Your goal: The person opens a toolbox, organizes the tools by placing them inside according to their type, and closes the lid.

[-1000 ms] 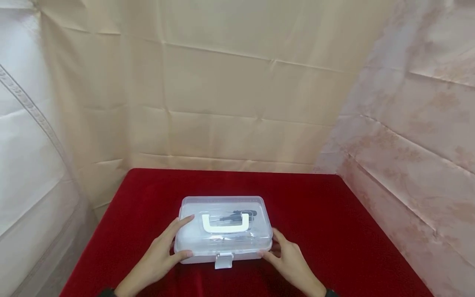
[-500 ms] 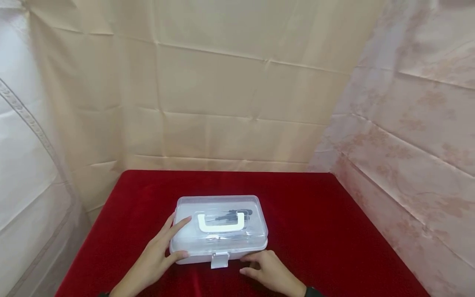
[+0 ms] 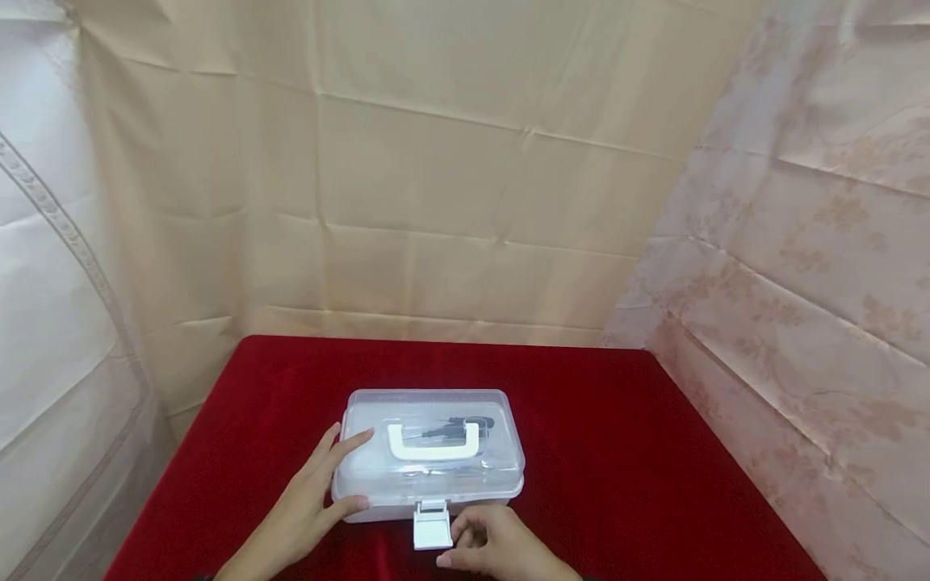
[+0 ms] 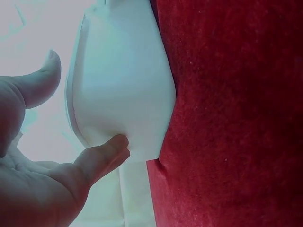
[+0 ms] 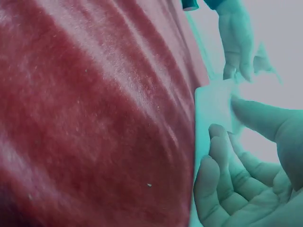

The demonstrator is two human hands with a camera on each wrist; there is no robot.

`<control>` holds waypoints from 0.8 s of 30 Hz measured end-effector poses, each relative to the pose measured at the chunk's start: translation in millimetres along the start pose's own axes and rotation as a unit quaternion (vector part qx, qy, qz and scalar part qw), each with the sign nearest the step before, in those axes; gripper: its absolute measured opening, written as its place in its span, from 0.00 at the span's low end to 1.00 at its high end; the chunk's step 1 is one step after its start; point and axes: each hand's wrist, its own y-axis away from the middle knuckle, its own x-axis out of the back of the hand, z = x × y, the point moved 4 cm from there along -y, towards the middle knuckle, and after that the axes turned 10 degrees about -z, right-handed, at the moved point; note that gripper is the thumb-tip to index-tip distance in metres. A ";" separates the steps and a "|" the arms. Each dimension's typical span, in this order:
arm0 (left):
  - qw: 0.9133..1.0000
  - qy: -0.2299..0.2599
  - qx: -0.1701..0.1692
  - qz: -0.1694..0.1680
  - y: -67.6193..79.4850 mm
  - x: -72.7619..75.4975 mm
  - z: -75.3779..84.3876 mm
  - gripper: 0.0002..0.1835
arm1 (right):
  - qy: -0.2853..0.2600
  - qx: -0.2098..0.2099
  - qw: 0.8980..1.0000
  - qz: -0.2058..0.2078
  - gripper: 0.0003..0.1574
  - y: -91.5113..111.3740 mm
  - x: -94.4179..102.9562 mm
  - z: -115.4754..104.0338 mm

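A clear plastic toolbox (image 3: 429, 488) with a white handle (image 3: 436, 453) on its lid lies on red cloth. Dark slim tools (image 3: 450, 428) show through the lid. My left hand (image 3: 308, 500) rests spread along the box's left end, index finger over the lid, thumb at the front rim. Its fingertips touch the pale box side (image 4: 123, 80) in the left wrist view. At the front, the white latch (image 3: 432, 528) sticks outward. My right hand (image 3: 501, 545) is at its right edge, fingers curled and thumb below; in the right wrist view thumb (image 5: 265, 118) and fingers straddle a pale flap.
Red velvet cloth (image 3: 603, 460) covers the table around the box. A beige hanging cloth (image 3: 421, 177) stands behind it, with a floral cloth (image 3: 821, 234) on the right and a whitish cloth (image 3: 51, 323) on the left.
My right hand has left the box's right end and moved left along the front to the latch. The latch tilts further outward. My left hand stays at the left end.
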 end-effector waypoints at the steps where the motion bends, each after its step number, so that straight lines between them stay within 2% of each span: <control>1: 1.000 0.000 -0.003 0.003 0.5 0.3 0.5 0.42 | 0.013 0.009 1.000 0.008 0.10 0.5 0.0 -2.7; 4: 1.000 0.003 -0.013 0.003 0.5 1.2 1.7 0.42 | 0.066 0.043 0.996 0.045 0.14 0.7 2.4 -12.4; 7: 1.000 0.008 -0.010 -0.002 -0.2 1.2 2.0 0.41 | 0.112 0.059 0.987 0.101 0.21 -0.4 6.3 -19.8; 8: 1.000 0.012 -0.007 -0.005 -0.2 1.0 1.9 0.42 | 0.125 0.065 0.982 0.126 0.21 -0.2 7.6 -21.6; 9: 1.000 0.015 -0.004 -0.008 0.0 0.5 2.0 0.42 | 0.152 0.077 0.973 0.159 0.20 0.2 8.8 -23.5; 11: 1.000 0.019 0.003 -0.014 -0.5 -0.2 1.8 0.41 | 0.223 0.127 0.940 0.226 0.15 2.1 10.0 -27.8; 13: 1.000 0.023 0.004 -0.017 -0.8 -0.8 2.1 0.41 | 0.296 0.195 0.892 0.281 0.13 5.2 8.6 -31.9; 15: 1.000 0.020 0.002 -0.017 -1.1 -1.0 2.2 0.41 | 0.363 0.260 0.840 0.309 0.17 7.7 5.7 -35.6; 16: 1.000 0.018 0.002 -0.017 -1.2 -1.0 1.8 0.41 | 0.380 0.288 0.824 0.306 0.20 8.1 4.3 -37.2; 18: 1.000 0.014 0.000 -0.016 -1.3 -0.4 1.8 0.41 | 0.395 0.318 0.814 0.284 0.22 7.0 2.8 -38.9; 20: 1.000 0.018 0.002 -0.018 -1.4 0.5 1.5 0.42 | 0.405 0.320 0.815 0.264 0.21 5.4 1.9 -38.8; 24: 0.999 0.041 0.023 -0.027 -1.1 2.1 0.8 0.41 | 0.434 0.293 0.816 0.245 0.20 3.0 -1.1 -33.2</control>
